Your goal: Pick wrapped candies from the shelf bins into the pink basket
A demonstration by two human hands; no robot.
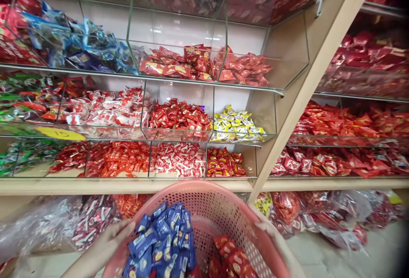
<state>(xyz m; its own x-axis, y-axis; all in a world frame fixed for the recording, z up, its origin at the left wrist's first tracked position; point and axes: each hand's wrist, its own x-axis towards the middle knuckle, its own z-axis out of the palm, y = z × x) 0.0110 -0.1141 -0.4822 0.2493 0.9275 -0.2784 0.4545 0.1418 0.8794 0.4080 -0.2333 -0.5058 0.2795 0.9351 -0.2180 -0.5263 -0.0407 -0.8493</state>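
Note:
A round pink plastic basket (220, 205) with perforated walls fills the lower middle of the view. My left hand (115, 234) grips its rim on the left, fingertips at the edge and part of the fingers hidden. On the opposite side my right hand (267, 229) is closed over the rim. Blue wrapped packets (166, 237) are heaped in the left part of the basket. A smaller group of red wrapped packets (233, 256) lies toward the right, with a few more red ones partly hidden beneath the blue heap.
Glass-fronted candy shelves (179, 82) rise ahead, split into bins of wrapped sweets. A yellow tag (60, 133) reads 15. A slanted-looking wooden upright (306, 86) parts this unit from another. Clear plastic bags of sweets (338, 214) sit on the floor below.

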